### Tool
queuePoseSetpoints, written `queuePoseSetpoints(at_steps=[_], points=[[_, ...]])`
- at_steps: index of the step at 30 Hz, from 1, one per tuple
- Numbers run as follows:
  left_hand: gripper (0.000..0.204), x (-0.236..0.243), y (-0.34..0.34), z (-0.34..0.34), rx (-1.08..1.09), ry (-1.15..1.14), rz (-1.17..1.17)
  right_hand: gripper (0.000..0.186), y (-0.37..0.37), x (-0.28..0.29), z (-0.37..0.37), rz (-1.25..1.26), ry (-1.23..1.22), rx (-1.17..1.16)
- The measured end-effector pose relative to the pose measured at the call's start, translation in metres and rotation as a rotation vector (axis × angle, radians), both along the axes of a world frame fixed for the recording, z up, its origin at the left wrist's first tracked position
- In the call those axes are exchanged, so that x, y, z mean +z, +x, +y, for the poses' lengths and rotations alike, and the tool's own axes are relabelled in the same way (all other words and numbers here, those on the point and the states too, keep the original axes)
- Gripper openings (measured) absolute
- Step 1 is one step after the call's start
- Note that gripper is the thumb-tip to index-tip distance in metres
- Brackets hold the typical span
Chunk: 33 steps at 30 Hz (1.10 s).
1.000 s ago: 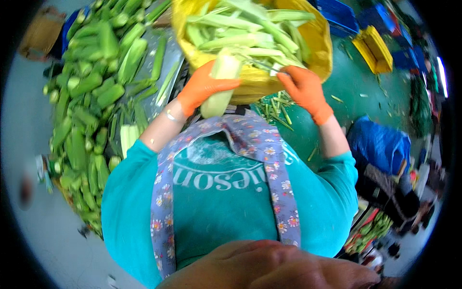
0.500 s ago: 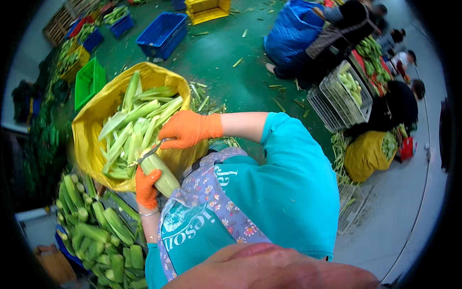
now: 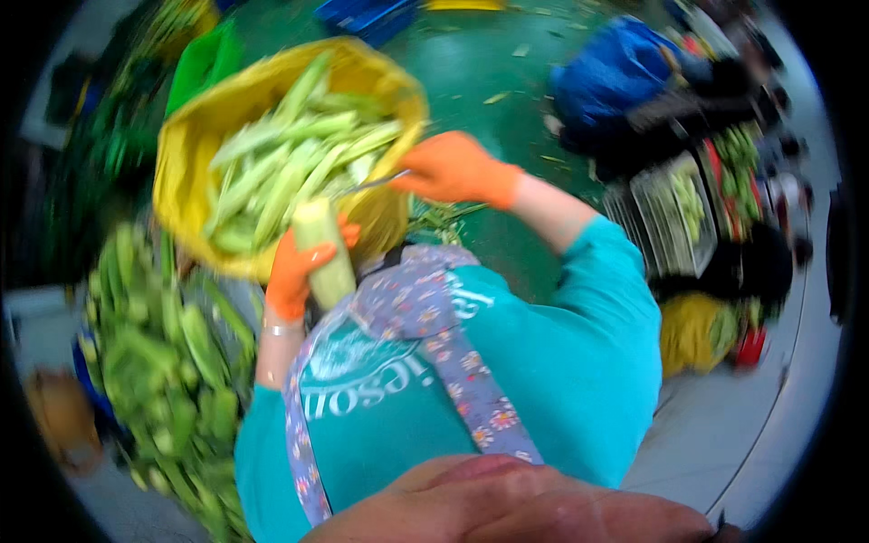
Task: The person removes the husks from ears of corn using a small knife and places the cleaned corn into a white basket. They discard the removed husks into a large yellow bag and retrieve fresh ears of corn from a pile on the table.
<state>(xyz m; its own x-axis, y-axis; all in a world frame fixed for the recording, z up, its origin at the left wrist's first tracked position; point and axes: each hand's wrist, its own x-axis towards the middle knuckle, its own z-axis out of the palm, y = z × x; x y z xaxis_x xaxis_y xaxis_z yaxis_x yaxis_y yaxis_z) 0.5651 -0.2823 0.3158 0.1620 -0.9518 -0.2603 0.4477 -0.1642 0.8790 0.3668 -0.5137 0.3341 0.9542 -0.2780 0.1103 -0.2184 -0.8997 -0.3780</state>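
Observation:
An orange-gloved hand, my left hand (image 3: 291,281), is wrapped around a pale green ear of corn (image 3: 323,262) held close to my apron. Its upper end shows a pale, cut-looking face. To its right, my right hand (image 3: 457,170), also in an orange glove, grips a knife (image 3: 369,184) by the handle. The thin blade points left toward the corn's top end; whether it touches is blurred. Just beyond both hands stands a large yellow sack (image 3: 177,190) filled with light green husks (image 3: 281,172).
Several unpeeled ears of corn (image 3: 199,344) are heaped at lower left. Green (image 3: 204,63) and blue (image 3: 371,20) crates stand farther off. On the right are a blue sack (image 3: 611,72), a grey crate (image 3: 647,226) and people in dark clothes. Husk scraps litter the green floor.
My right hand with the knife has swung right, away from my left hand. The corn's top now looks cut and paler. The whole view has shifted, with the sack higher in it.

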Motion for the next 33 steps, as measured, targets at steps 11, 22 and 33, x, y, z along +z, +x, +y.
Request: queuePoseSetpoints(at_steps=[11,22,33], points=[[0.061,0.023,-0.01,0.017,0.254,0.054,0.01,0.022,0.063,0.014,0.017,-0.271,0.219,0.317],[0.064,0.031,-0.014,0.011,0.444,0.157,-0.31,0.025,0.107,0.015,0.027,-0.386,0.151,0.559],[0.06,0.009,-0.007,0.008,0.644,0.158,-0.803,0.02,0.082,-0.013,-0.072,-0.254,-0.006,0.195]])
